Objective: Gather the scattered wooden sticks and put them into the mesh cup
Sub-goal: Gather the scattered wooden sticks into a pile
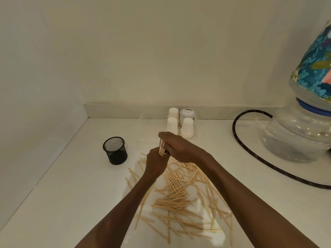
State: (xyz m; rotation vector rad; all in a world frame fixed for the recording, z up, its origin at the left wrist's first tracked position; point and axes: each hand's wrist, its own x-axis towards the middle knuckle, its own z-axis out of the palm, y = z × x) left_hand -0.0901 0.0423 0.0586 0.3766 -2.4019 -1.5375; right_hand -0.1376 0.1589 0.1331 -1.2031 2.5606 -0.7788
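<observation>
Several pale wooden sticks (180, 197) lie scattered across the white counter in front of me. A black mesh cup (115, 150) stands upright to the left of the pile, and its visible inside looks empty. My left hand (155, 164) grips a small upright bundle of sticks (162, 149) above the far edge of the pile. My right hand (176, 146) lies over the top of that bundle, with its fingers stretched across the stick ends. Both hands are to the right of the cup and apart from it.
Three white paper cups (187, 127) and a small lidded jar (187, 113) stand at the back wall. A large clear water bottle (297, 133) with a patterned cover sits at the right, a dark hose (250, 151) curling from it. Walls close the left and back.
</observation>
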